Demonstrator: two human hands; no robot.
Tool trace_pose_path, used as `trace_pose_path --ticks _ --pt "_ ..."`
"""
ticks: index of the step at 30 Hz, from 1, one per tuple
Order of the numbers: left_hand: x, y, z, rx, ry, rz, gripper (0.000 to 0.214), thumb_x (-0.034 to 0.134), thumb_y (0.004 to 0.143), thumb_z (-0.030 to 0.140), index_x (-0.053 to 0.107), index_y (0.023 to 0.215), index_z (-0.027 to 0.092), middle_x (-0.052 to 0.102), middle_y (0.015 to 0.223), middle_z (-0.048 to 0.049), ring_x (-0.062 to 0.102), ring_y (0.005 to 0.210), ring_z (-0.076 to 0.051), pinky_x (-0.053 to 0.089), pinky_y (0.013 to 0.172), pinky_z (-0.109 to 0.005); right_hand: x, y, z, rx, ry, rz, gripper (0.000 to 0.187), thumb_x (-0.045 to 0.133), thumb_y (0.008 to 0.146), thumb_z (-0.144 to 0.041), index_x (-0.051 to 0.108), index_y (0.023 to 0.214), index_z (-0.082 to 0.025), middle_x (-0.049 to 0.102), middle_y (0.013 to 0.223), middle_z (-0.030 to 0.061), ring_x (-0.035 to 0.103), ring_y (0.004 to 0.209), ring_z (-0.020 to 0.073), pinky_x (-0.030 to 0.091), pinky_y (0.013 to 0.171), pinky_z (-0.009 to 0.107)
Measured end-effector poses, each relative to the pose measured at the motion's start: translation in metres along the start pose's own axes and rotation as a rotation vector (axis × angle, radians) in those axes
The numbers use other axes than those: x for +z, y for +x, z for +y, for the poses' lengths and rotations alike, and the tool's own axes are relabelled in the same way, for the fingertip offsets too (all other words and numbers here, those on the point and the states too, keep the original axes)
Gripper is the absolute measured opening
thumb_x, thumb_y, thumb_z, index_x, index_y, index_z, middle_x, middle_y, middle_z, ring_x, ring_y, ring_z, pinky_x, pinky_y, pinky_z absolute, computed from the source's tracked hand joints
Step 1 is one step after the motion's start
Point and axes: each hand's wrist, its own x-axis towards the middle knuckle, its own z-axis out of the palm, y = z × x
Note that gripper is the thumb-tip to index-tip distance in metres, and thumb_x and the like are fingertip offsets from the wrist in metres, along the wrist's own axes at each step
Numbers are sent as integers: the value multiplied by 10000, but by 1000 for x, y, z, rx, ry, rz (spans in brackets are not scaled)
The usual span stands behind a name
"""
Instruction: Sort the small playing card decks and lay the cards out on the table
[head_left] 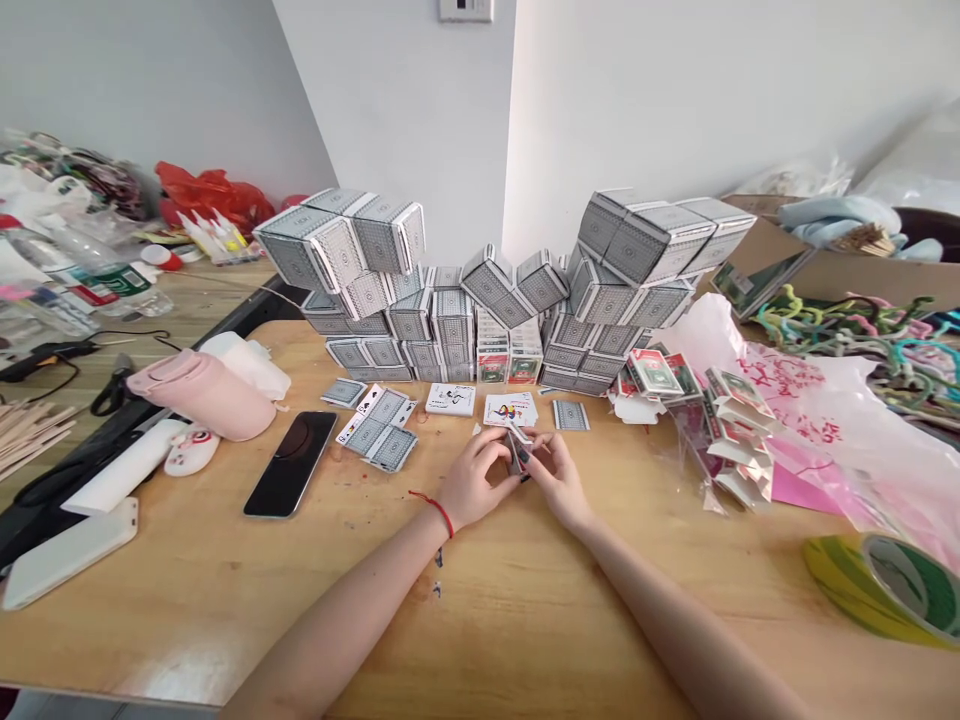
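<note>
My left hand [480,475] and my right hand [553,475] meet low over the middle of the table, fingers closed on playing cards [516,450] held between them. The fingers cover most of these cards, so how many there are is hidden. Just beyond lie joker cards [510,408] face up, a stack with a white joker on top [451,400], and a face-down card pile [571,415]. To the left, several cards [381,435] overlap loosely. Behind stands a structure of card-covered cubes [367,300], stepped up on both sides, with red-and-green card boxes [493,365] at its centre.
At left are a black phone [291,465], a pink bottle [206,392] and a white mouse [191,450]. Opened card boxes [739,435], pink-printed plastic [817,400] and a tape roll [885,590] lie at right. A wall rises behind the structure.
</note>
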Motion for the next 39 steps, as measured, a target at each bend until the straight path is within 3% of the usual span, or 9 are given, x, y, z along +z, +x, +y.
trace_pose_path --ticks 3,7,11,14,22,29,39 --pt "0 0 0 23 27 -1 121 555 750 251 529 854 195 486 1196 -85 442 1142 -196 398 943 -378 0 0 0 35 -15 -61 206 586 740 -386 487 766 -207 506 1133 45 519 986 189 439 800 304" --pt "-1 -1 2 36 18 -30 96 562 739 231 533 823 196 489 1204 -80 444 1141 -199 389 952 -372 -3 2 4 139 -4 7 284 560 726 -471 529 721 -189 538 1099 58 553 849 178 481 674 284" --pt "-2 -2 4 30 -38 -60 108 575 721 222 527 814 197 490 1202 -91 446 1138 -208 377 958 -377 -4 3 3 159 54 33 244 637 679 -405 527 668 -188 513 1153 48 561 864 176 488 705 296" --pt "-3 -3 5 17 -90 -63 119 581 709 214 525 812 194 480 1216 -96 428 1156 -217 357 975 -386 -3 2 1 175 106 47 229 658 661 -385 534 744 -211 497 1198 39 574 870 175 496 723 314" --pt "-2 -3 6 37 -120 -45 120 588 704 220 532 805 189 482 1206 -96 438 1137 -218 358 969 -378 -3 2 -5 151 154 -12 567 667 658 -308 433 1174 -321 493 1215 54 567 933 202 500 720 334" --pt "-5 0 4 54 -42 36 58 557 721 189 536 774 190 484 1175 -89 419 1138 -217 341 968 -400 -4 1 -7 81 10 -65 497 654 674 -334 525 1146 -247 620 1002 53 571 899 206 443 818 366" --pt "-5 0 1 71 14 -19 38 552 686 160 561 670 194 483 1154 -69 429 1101 -229 374 932 -402 -6 1 -6 7 -119 -78 469 650 667 -338 567 1123 -267 493 1133 55 491 1051 223 392 910 355"
